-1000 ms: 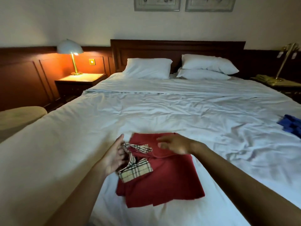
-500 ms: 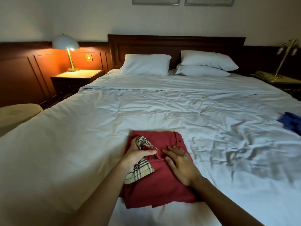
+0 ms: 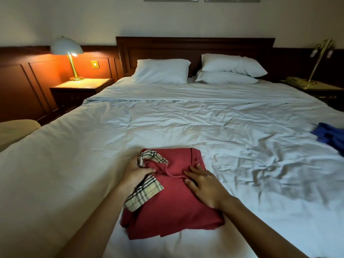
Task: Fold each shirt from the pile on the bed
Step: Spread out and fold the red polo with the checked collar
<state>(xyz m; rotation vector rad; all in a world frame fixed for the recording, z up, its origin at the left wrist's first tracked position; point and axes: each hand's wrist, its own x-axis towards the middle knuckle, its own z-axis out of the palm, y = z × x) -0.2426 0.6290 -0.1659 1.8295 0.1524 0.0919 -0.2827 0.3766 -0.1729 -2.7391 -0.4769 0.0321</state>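
Note:
A red shirt (image 3: pixel 173 211) with a plaid-lined collar lies folded into a compact rectangle on the white bed (image 3: pixel 186 123), near its foot. My left hand (image 3: pixel 136 173) grips the collar area at the shirt's left edge, thumb curled over the red cloth. A plaid flap sticks out below that hand. My right hand (image 3: pixel 203 184) lies flat on top of the shirt, fingers straight and pressing it down. A crumpled blue garment (image 3: pixel 330 135) sits at the bed's right edge.
Three white pillows (image 3: pixel 162 70) lean against the dark wooden headboard. A lit lamp (image 3: pixel 68 53) stands on the left nightstand, a brass lamp and a phone on the right one. A beige seat (image 3: pixel 14 129) is at the left.
My right hand came down from the collar and now presses flat on the shirt. My left hand closed on the collar edge. The shirt's top is folded tighter.

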